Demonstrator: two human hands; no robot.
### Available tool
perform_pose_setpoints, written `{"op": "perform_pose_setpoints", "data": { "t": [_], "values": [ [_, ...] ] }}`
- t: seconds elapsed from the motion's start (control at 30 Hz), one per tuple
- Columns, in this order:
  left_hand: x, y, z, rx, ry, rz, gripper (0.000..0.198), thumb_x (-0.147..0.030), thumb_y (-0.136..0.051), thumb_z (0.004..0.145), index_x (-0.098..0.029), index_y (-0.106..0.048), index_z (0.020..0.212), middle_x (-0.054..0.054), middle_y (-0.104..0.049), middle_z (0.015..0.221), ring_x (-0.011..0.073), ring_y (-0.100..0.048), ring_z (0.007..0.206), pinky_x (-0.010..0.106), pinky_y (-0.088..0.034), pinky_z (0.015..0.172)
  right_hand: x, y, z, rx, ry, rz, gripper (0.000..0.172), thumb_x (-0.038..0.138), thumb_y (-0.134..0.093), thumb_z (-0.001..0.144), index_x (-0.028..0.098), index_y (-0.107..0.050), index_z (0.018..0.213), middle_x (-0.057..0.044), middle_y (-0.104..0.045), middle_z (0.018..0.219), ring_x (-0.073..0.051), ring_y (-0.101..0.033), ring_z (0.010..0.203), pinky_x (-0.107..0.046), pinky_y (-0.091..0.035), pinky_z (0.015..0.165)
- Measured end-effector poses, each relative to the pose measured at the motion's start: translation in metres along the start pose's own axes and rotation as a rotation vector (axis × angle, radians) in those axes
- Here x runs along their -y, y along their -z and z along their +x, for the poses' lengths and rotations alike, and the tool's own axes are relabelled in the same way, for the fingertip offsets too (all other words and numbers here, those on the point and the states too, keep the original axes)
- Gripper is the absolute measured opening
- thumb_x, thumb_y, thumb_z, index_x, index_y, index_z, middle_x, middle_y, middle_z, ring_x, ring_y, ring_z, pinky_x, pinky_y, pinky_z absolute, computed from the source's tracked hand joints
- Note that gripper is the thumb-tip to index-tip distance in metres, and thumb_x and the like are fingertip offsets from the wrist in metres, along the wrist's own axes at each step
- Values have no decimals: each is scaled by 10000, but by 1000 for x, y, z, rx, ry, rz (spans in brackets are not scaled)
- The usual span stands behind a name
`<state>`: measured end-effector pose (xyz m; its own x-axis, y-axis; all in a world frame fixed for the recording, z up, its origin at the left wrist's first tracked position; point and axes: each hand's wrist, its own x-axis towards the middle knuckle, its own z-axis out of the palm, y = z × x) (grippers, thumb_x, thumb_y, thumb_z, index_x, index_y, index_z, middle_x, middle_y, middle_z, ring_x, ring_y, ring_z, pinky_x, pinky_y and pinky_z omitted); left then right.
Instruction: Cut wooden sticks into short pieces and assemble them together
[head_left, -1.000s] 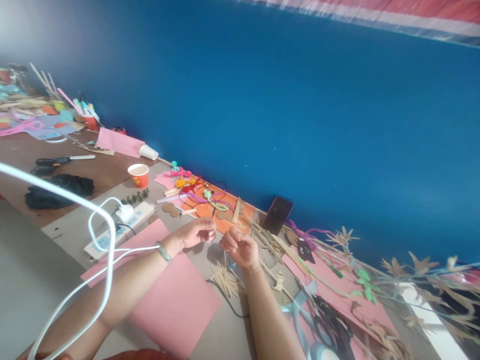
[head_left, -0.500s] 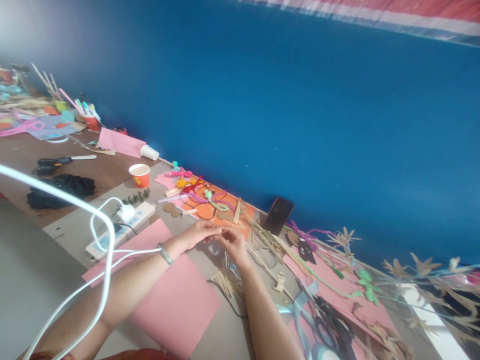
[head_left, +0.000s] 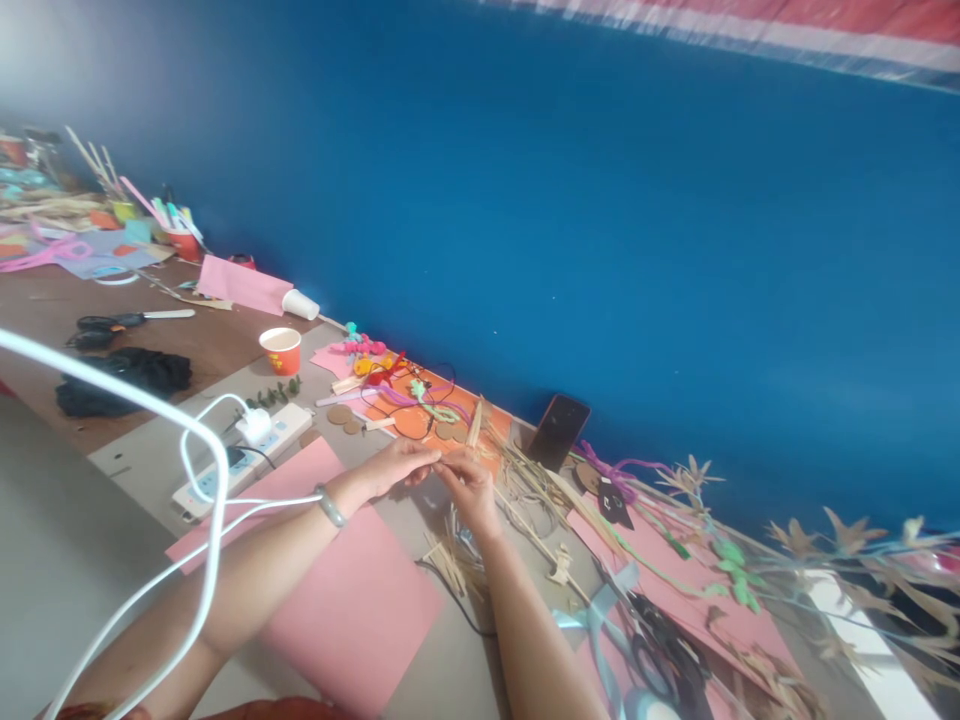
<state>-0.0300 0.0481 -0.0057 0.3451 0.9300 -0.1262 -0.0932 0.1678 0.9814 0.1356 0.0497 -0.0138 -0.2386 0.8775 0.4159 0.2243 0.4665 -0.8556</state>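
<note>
My left hand (head_left: 397, 466) and right hand (head_left: 471, 488) meet at the fingertips just beyond the pink sheet (head_left: 360, 605), fingers pressed to thumbs; whatever they pinch there is too small to tell. Farther beyond the sheet, to its right, stands a phone (head_left: 559, 432); nearer its right edge lie thin sticks (head_left: 448, 572). I'd judge this fine two-handed fingertip work, calling for a steady, light pinch.

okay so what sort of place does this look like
Probably a craft workspace, though I can't tell whether home, classroom or workshop: there's a large pink sheet, a heap of thin sticks and a red cup of pens.
</note>
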Motion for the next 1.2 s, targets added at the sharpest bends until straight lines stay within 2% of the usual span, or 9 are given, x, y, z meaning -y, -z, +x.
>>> {"op": "perform_pose_setpoints", "data": {
  "t": [0.1, 0.33, 0.53, 0.77, 1.0, 1.2],
  "values": [
    [-2, 0, -1, 4, 14, -4, 408, -496, -567, 733, -128, -549, 559, -9, -500, 500, 74, -423, 453, 212, -287, 456, -1, 1, 0, -10, -19, 32, 166, 361, -685, 747, 213, -740, 797, -40, -621, 692, -158, -547, 669, -291, -446, 633],
    [-1, 4, 2, -19, 0, -20, 242, -357, -647, 661, -120, -600, 673, -30, -500, 492, 78, -434, 462, 210, -292, 469, -2, 4, 2, -31, -32, 42, 169, 367, -657, 771, 218, -733, 794, -49, -658, 718, -178, -583, 725, -311, -467, 671],
    [-3, 4, 1, -86, -81, 90, 207, -321, -620, 681, -133, -570, 608, -48, -467, 463, 70, -398, 443, 214, -285, 477, -9, 2, -2, -14, -124, 26, 203, 376, -678, 746, 186, -689, 819, -56, -668, 761, -160, -586, 642, -288, -473, 605],
    [-2, 5, 1, -128, -120, 169, 210, -305, -592, 679, -147, -534, 553, -53, -454, 449, 72, -396, 442, 219, -289, 494, -6, 2, -2, 21, -126, -55, 224, 386, -610, 795, 175, -687, 790, -45, -659, 709, -145, -562, 599, -267, -451, 582],
    [-1, 4, 3, -159, -91, 75, 201, -288, -599, 656, -148, -514, 538, -55, -443, 435, 68, -376, 432, 216, -275, 483, -5, 3, -1, 21, -155, -95, 229, 377, -583, 803, 162, -650, 763, -29, -625, 660, -122, -511, 544, -236, -422, 524],
    [1, 5, 5, -166, -71, 42, 180, -288, -606, 641, -142, -542, 557, -56, -439, 425, 68, -367, 427, 212, -257, 467, -3, 6, -1, 57, -222, -13, 226, 387, -610, 780, 168, -646, 739, -19, -610, 628, -117, -502, 520, -237, -423, 510]
  ]
}}
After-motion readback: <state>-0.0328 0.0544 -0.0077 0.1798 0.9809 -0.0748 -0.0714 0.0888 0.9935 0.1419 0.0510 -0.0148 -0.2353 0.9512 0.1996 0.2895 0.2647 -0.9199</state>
